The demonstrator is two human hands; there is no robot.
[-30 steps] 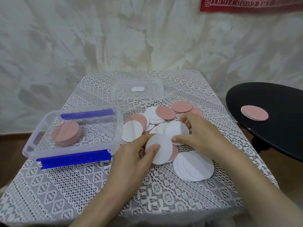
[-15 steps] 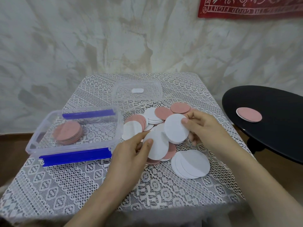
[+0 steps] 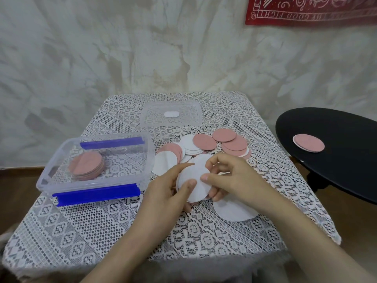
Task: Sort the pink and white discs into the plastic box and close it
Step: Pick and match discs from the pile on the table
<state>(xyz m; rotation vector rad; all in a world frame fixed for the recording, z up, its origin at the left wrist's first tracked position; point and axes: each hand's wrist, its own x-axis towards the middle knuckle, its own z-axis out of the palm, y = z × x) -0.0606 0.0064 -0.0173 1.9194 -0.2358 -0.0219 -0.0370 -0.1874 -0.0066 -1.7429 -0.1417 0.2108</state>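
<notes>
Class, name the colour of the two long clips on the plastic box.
Blue clips on the clear plastic box, plain in the head view.

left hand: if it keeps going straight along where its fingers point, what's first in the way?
The left hand points up and right, its fingers already on the white disc held with the right hand. Past that, probably the loose pile of discs on the table; depth is unclear from this single view.

Both forearms reach in from bottom, converge at centre. Left hand [image 3: 171, 188] curled, thumb pressed on top of small stack of round white discs [image 3: 193, 183]. Right hand [image 3: 230, 178] pinches same stack from opposite side, fingers bent.
</notes>
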